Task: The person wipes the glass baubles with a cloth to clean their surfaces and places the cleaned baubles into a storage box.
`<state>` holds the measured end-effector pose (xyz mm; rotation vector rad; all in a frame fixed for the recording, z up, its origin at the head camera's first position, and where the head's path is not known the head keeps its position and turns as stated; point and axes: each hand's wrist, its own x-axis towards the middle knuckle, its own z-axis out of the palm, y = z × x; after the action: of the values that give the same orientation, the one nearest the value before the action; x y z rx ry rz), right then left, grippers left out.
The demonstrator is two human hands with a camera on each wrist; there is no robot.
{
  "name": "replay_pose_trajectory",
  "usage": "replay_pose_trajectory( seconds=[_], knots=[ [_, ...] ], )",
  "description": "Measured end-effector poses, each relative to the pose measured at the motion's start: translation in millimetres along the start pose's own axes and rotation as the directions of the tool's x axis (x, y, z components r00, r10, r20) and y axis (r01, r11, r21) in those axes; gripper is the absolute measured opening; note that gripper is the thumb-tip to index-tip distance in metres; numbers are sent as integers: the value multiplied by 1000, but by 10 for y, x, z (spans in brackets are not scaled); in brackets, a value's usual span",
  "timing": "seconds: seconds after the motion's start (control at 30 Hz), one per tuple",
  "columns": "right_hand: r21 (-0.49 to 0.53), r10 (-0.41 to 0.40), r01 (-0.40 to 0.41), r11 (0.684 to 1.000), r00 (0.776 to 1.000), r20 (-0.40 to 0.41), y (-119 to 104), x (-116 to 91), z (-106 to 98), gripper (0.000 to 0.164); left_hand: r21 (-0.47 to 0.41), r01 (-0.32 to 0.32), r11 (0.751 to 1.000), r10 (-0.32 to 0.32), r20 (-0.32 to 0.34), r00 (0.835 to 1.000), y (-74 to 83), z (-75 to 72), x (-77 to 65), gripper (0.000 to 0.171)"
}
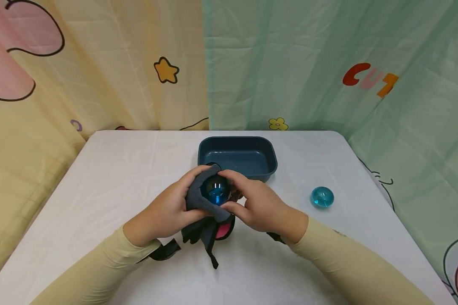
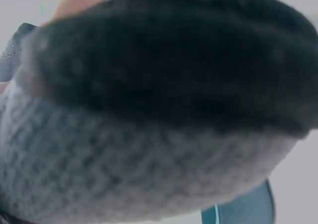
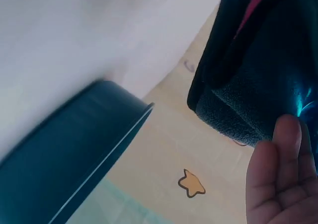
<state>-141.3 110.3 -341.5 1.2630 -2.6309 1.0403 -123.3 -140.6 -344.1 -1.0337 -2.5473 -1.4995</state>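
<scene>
Just in front of the basin, my left hand (image 1: 164, 212) grips a grey fleece cloth piece (image 1: 196, 192) with black trim, straps and a pink patch. The cloth is bunched around a shiny blue glass ball (image 1: 216, 190). My right hand (image 1: 261, 203) holds the ball's right side between thumb and fingers. Up close in the left wrist view, the fleece (image 2: 149, 174) and its dark edge fill most of the picture. From the right wrist, the fingers of my right hand (image 3: 283, 179) show against the cloth (image 3: 233, 110), with a blue glint beside them. The cloth's exact kind is unclear.
Behind the hands stands a dark teal plastic basin (image 1: 236, 154). A clear turquoise glass ball (image 1: 322, 197) lies to the right on the white-covered table (image 1: 110, 169). Patterned curtains (image 1: 290, 63) hang behind and beside the table.
</scene>
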Motion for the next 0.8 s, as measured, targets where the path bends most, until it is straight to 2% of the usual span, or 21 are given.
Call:
replay_pose_trajectory(
  seconds=[0.07,0.13,0.2,0.27,0.37,0.43,0.5,0.57,0.67,0.73,0.8],
  knots=[
    [128,43,-44,991,999,11,11,5,-18,67,5,10,1000,-10,-27,1000,-36,-25,-24,82],
    [207,71,-70,976,998,3,43,15,-55,64,4,33,999,-33,-55,998,-73,-63,-51,80],
    [240,112,-104,965,994,-17,110,40,-110,60,4,67,998,-67,-83,994,-100,-110,-82,79],
    [223,162,-149,963,986,-43,202,85,-198,58,-7,103,995,-103,-99,990,-121,-158,-113,79],
    [113,243,-237,965,969,-48,381,210,-372,57,-5,136,991,-135,-104,985,-134,-218,-155,79],
    [1,299,-299,954,954,-8,504,328,-498,57,-1,150,989,-149,-100,984,-142,-244,-178,80],
    [-126,352,-343,931,934,59,632,465,-591,59,8,158,987,-156,-101,983,-147,-260,-199,80],
    [-250,408,-366,897,902,141,755,608,-635,62,5,167,986,-165,-99,981,-156,-266,-213,80],
    [-408,482,-362,838,841,244,913,821,-606,69,-7,162,987,-162,-94,982,-168,-262,-223,79],
    [-475,513,-342,811,806,297,997,952,-554,72,-17,160,987,-161,-91,983,-178,-253,-226,79],
    [-512,528,-320,797,780,335,1080,1069,-497,71,-26,155,988,-156,-90,984,-191,-237,-227,78]
  ],
)
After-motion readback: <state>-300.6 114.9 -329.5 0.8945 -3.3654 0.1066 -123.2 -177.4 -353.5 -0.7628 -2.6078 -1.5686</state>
